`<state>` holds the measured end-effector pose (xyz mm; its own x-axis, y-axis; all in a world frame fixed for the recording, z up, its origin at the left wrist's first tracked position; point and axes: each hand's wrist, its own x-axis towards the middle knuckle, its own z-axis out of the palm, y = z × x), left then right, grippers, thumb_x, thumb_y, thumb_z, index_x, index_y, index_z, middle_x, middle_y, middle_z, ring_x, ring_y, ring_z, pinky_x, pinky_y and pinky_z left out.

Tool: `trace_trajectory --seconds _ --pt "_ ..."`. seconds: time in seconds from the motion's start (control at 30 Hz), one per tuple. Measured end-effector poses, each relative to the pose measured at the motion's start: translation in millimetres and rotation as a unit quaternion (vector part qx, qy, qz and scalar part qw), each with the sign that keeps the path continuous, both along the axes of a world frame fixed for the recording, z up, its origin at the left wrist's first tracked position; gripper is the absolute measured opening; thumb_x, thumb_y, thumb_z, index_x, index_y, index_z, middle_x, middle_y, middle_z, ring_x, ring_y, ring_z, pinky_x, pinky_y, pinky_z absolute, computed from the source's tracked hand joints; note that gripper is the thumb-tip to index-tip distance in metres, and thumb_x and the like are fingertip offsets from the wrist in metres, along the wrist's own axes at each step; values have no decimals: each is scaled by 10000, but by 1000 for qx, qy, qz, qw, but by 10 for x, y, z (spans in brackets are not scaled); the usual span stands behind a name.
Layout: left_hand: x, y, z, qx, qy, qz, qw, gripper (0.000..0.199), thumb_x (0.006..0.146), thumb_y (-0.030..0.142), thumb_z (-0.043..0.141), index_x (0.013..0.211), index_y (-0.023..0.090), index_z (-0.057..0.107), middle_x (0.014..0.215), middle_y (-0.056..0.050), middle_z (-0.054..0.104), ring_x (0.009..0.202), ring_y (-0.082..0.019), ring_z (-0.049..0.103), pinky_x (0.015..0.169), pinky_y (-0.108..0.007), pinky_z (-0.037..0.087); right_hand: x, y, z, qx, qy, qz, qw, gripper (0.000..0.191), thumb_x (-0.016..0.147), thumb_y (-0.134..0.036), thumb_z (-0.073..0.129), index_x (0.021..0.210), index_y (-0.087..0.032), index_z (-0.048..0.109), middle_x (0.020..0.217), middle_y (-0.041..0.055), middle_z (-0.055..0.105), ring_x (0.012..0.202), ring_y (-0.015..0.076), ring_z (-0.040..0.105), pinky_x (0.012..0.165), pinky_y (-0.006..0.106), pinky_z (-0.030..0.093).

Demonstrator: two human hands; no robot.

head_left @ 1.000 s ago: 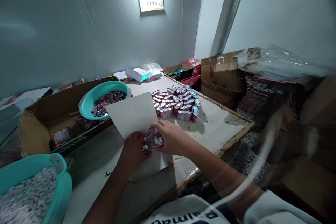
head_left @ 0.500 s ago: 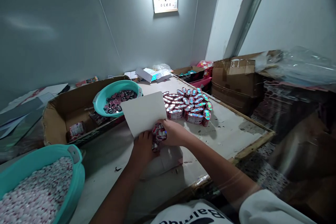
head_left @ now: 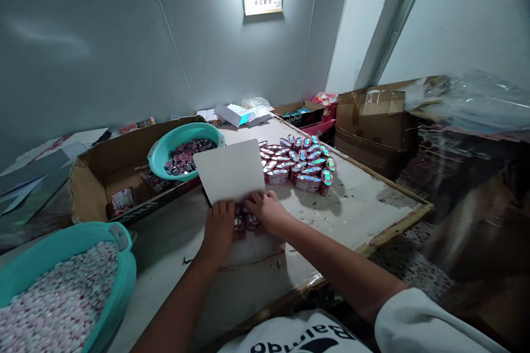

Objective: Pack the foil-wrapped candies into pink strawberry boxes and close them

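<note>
An open white cardboard box [head_left: 231, 170] lies before me, its pale flap standing up behind my hands. Small shiny reddish packs [head_left: 245, 223] sit low in front of that flap, between my two hands. My left hand [head_left: 220, 223] is closed at the packs' left side, fingertips against the foot of the flap. From the right, my right hand [head_left: 267, 212] curls its fingers over the top of the packs. Both hands partly hide the packs. Just beyond stand rows of similar oval packs [head_left: 308, 182] with shiny tops.
A turquoise basin [head_left: 124, 248] of small pale pieces stands at front left. Another turquoise basin [head_left: 153, 155] with dark and pink round pieces rests on a long open carton [head_left: 89, 168]. Brown cartons [head_left: 364, 121] stand beyond the table's wooden right edge [head_left: 389, 231].
The packs between my hands have gone down lower, in front of the flap. My right hand has shifted over their top, and my left hand has moved slightly left.
</note>
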<state>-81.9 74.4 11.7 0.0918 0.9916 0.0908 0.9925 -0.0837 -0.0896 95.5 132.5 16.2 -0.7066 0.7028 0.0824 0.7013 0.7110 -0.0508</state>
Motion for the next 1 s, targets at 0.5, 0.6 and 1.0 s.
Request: trace_trajectory --seconds 0.5,0.6,1.0 --pt "-195 87 74 -52 2 -96 994 496 735 -10 628 1173 203 532 1254 -108 550 1181 -287 515 911 -364 458 35 65 -15 13 -19 26 999 731 690 -321 905 1343 -241 587 1252 113 580 1038 296 598 751 330 502" --pt "-223 97 13 -36 -9 -90 995 464 755 7 612 1170 200 538 1236 -115 553 1183 -298 516 921 -383 458 21 25 16 8 -9 11 1000 685 731 -307 865 1350 -249 578 1279 111 573 1055 297 602 743 325 522" --pt "-169 100 60 -13 -60 -60 996 486 731 296 766 1166 186 582 1204 -127 554 1151 -328 541 897 -408 475 -60 -24 93 -26 -11 -36 999 715 682 -342 894 1314 -238 577 1302 107 554 1058 301 601 741 329 538"
